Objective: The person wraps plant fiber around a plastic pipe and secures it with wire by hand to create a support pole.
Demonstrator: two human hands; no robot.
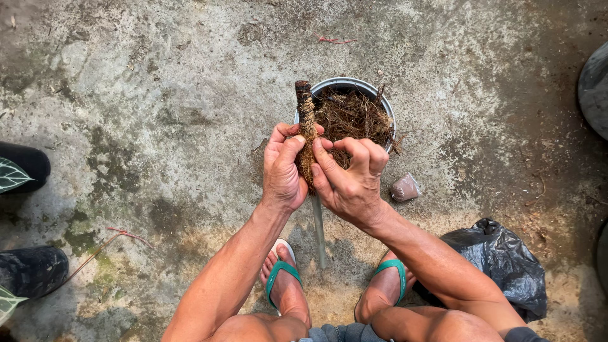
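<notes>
Head view: person crouches over concrete floor [158,95], both hands meet at a pole
Left hand [283,170]: wraps fibre-covered pole [306,120], fingers closed round it
Right hand [349,177]: fingers curled, pressing brown fibre against the pole's lower wrapped part
Pole: upright-ish, bare grey stem below hands, just in front of bucket
Bucket [323,85]: grey rim, full of loose brown fibre [354,117]
Nearby: black plastic bag [506,259] by right foot, small pinkish packet [405,187], green flip-flops [282,272]

Both hands hide the fibre-wrapped pole's [307,123] middle; 2 dark pots [25,164] are cut off at left.
</notes>
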